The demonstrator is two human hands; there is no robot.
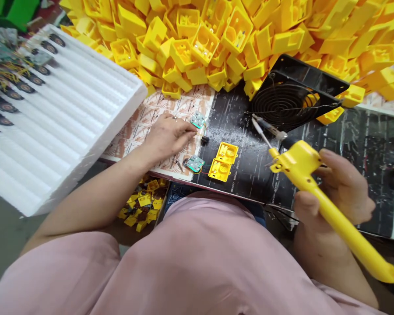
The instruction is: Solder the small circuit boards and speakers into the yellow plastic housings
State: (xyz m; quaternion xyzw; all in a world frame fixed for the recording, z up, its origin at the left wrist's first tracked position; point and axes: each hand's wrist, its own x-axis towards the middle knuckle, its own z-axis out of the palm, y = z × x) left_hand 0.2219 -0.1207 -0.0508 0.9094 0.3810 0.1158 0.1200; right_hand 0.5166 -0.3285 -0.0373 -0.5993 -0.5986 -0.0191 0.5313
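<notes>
My right hand is wrapped around a yellow soldering gun, whose metal tip points up and left toward the black fan. My left hand rests on the patterned left part of the bench, thumb and forefinger pinched together. Whatever lies between those fingertips is too small to make out. Right by them is a small green circuit board with silvery parts. Nearer to me lies another circuit board, with thin wires running toward a pair of open yellow casings. A small black part sits between the two boards.
Yellow plastic casings are heaped along the back. A black fan with a wire guard stands at the back right. On the left, a ridged white foam tray carries wired boards and round speakers. More yellow pieces lie below the bench edge.
</notes>
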